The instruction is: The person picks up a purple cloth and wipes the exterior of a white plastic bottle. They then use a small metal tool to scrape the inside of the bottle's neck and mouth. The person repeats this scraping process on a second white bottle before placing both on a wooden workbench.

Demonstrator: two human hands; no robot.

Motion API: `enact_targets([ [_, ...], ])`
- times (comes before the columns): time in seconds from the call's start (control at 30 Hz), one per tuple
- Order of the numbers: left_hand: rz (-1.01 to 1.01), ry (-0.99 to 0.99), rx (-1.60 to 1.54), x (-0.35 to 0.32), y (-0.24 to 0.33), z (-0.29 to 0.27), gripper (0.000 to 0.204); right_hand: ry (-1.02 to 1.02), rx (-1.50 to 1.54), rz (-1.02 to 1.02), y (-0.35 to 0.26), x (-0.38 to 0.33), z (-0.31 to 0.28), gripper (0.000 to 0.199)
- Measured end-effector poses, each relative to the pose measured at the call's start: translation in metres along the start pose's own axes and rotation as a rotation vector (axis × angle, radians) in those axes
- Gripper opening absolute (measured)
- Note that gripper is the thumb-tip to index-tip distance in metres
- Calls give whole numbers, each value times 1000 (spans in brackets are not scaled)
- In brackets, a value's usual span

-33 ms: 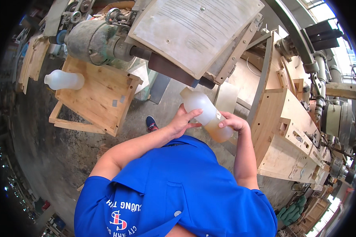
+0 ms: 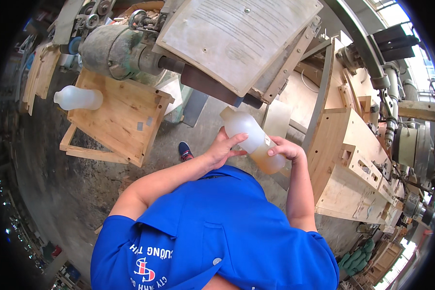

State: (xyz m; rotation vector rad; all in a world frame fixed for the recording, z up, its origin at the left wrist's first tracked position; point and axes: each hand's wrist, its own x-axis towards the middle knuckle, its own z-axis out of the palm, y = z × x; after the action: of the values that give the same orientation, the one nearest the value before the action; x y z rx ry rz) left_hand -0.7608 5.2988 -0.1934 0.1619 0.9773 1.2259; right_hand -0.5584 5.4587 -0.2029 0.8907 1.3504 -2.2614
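Between my two hands is a translucent plastic bottle [image 2: 244, 126], tilted with its neck toward the upper left. Amber liquid shows in its lower part. My left hand [image 2: 223, 146] grips it from the left, thumb laid across the bottle's middle. From the right, my right hand [image 2: 286, 148] closes round the lower half, thumb in front. Part of the fingers of both hands is hidden behind the bottle. A second whitish plastic bottle [image 2: 79, 98] lies or leans on a wooden stool-like panel [image 2: 116, 116] at the left.
Ahead stands a sanding machine with a flat metal table [image 2: 237, 43], a dark roller [image 2: 203, 82] and a dusty motor [image 2: 108, 52]. On the right is a large wooden workbench [image 2: 338, 159] beside more machinery. My shoe [image 2: 184, 150] stands on the grey floor [image 2: 174, 137].
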Motion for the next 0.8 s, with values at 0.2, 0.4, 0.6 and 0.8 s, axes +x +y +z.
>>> enact_targets([
  [0.2, -12, -35, 5, 1, 3, 1, 56, -18, 17, 38, -1, 0, -10, 84],
  [0.4, -13, -23, -28, 5, 4, 3, 54, -18, 29, 66, -13, 0, -17, 87],
  [0.6, -20, -23, -24, 5, 7, 5, 52, -33, 9, 62, -13, 2, -21, 86],
  [0.8, -9, -22, -22, 7, 6, 3, 52, -26, -27, 81, -17, 3, -24, 84],
])
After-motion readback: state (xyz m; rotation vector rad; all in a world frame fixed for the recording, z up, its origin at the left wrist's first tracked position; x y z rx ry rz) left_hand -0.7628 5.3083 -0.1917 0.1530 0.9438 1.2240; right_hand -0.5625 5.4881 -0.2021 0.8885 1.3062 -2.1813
